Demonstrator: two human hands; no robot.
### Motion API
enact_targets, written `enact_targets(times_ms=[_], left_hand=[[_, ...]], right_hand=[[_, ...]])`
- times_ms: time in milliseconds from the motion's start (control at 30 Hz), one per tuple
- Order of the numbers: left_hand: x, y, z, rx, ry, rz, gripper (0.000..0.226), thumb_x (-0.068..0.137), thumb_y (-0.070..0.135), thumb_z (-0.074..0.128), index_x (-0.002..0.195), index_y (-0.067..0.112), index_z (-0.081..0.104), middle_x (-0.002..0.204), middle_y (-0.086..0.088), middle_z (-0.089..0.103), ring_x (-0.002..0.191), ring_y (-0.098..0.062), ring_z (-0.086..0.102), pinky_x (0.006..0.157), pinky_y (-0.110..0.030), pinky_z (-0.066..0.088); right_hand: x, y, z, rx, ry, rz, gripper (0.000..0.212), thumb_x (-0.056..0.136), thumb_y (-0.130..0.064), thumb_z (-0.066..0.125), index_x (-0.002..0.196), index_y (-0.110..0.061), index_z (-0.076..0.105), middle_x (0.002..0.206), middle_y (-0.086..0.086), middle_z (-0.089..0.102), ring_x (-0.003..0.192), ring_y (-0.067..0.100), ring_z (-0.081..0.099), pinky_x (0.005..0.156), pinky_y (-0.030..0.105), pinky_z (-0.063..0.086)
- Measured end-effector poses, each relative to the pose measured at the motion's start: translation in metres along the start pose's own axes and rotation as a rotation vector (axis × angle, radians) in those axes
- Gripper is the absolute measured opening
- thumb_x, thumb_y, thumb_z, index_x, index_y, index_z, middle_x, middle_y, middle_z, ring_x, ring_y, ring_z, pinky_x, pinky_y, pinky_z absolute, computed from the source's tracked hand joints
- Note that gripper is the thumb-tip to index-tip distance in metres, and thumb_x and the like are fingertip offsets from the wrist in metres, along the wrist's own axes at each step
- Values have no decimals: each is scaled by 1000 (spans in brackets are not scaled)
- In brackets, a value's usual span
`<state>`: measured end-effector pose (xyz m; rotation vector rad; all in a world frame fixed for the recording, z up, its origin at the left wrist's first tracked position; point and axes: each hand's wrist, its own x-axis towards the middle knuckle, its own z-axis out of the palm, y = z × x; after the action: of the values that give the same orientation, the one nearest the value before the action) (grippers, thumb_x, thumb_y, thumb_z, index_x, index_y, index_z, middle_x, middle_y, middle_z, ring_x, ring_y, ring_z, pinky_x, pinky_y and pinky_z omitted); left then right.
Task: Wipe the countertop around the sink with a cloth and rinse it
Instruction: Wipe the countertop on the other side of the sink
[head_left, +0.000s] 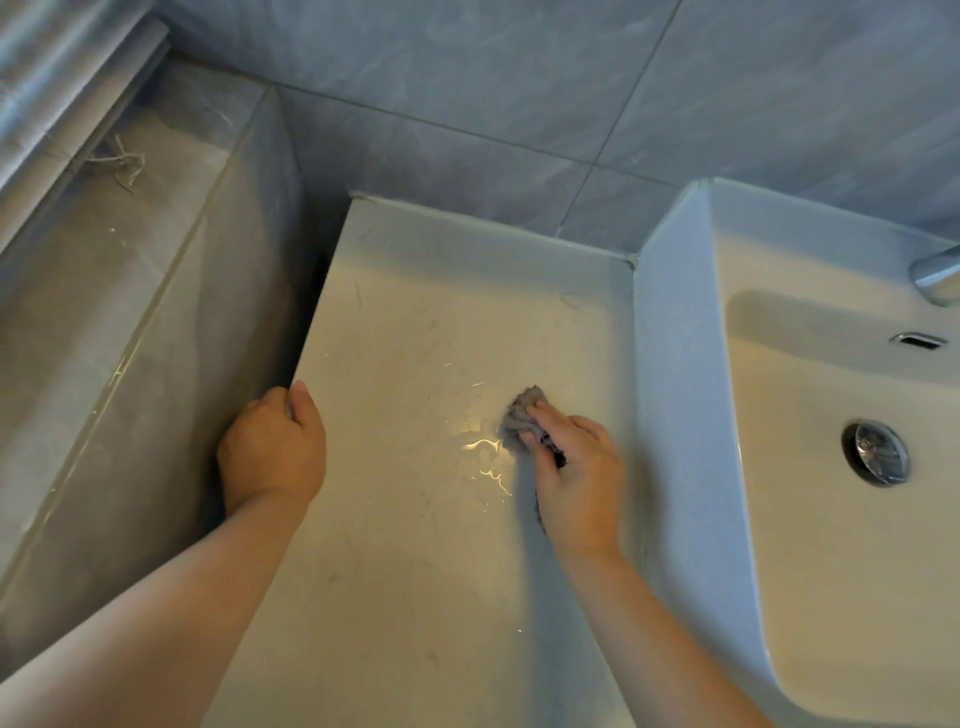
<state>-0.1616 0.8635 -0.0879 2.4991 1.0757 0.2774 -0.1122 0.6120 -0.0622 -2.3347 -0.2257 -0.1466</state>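
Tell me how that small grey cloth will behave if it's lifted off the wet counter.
The small grey cloth is bunched under the right hand, so it is probably floppy and light. Water glints on the pale countertop beside it, so it may be damp and cling.

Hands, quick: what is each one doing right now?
Left hand: closed, gripping the countertop left edge.
Right hand: pressing the grey cloth on the countertop.

Cloth (522, 413) on countertop (415, 545), left of sink (831, 519).

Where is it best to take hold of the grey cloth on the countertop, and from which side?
Take the bunched grey cloth at its free far end, from above: it lies flat on the countertop, with the right hand pressing its near part.
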Motion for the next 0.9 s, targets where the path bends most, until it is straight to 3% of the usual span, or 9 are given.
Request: enact_targets(times_ms=[100, 200, 333, 467, 600, 800, 900], left_hand=[[0, 1, -1, 1, -4, -9, 43, 100, 27, 34, 81, -4, 57, 82, -30, 61, 71, -43, 56, 56, -35, 29], [0, 0, 0, 3, 2, -5, 44, 100, 28, 33, 81, -3, 57, 82, -29, 61, 71, -43, 56, 56, -35, 30], [0, -1, 0, 3, -3, -5, 44, 100, 29, 33, 82, -3, 58, 81, -28, 62, 70, -43, 56, 56, -36, 30], [0, -1, 0, 8, -5, -7, 44, 100, 28, 33, 82, -3, 58, 82, -28, 62, 70, -42, 55, 57, -35, 29], [-1, 1, -1, 12, -10, -20, 43, 100, 29, 33, 80, -1, 57, 81, -26, 62, 62, -33, 46, 56, -34, 27], [0, -2, 1, 14, -6, -13, 44, 100, 30, 32, 80, 0, 58, 80, -25, 62, 63, -34, 49, 55, -35, 29], [0, -3, 2, 14, -8, -15, 45, 100, 30, 31, 82, -1, 58, 82, -25, 62, 69, -39, 54, 56, -35, 31]], right_hand=[[-6, -14, -9, 192, -64, 112, 31, 83, -10, 70, 105, -32, 71, 89, -30, 66, 93, 3, 62, 81, 9, 43], [13, -23, -21, 271, 37, 124, 31, 83, -10, 71, 105, -31, 70, 93, -20, 68, 89, 0, 63, 83, 11, 45], [63, -6, -25, 115, 142, 67, 28, 85, -8, 66, 110, -20, 71, 93, -13, 65, 91, 15, 63, 84, 23, 46], [78, 24, -5, 33, 108, 117, 30, 86, -12, 60, 114, -20, 70, 103, -8, 71, 100, 22, 64, 90, 34, 51], [59, 25, 7, 9, 132, 62, 28, 88, -11, 62, 113, -20, 69, 99, -20, 62, 99, 16, 60, 86, 8, 38], [6, 7, 14, 46, 77, -37, 24, 88, -22, 57, 107, -18, 71, 99, -11, 69, 94, 8, 56, 88, 5, 35], [-6, -5, 12, 80, -6, -35, 22, 87, -24, 58, 105, -25, 72, 96, -19, 68, 92, 4, 58, 87, 12, 42]])
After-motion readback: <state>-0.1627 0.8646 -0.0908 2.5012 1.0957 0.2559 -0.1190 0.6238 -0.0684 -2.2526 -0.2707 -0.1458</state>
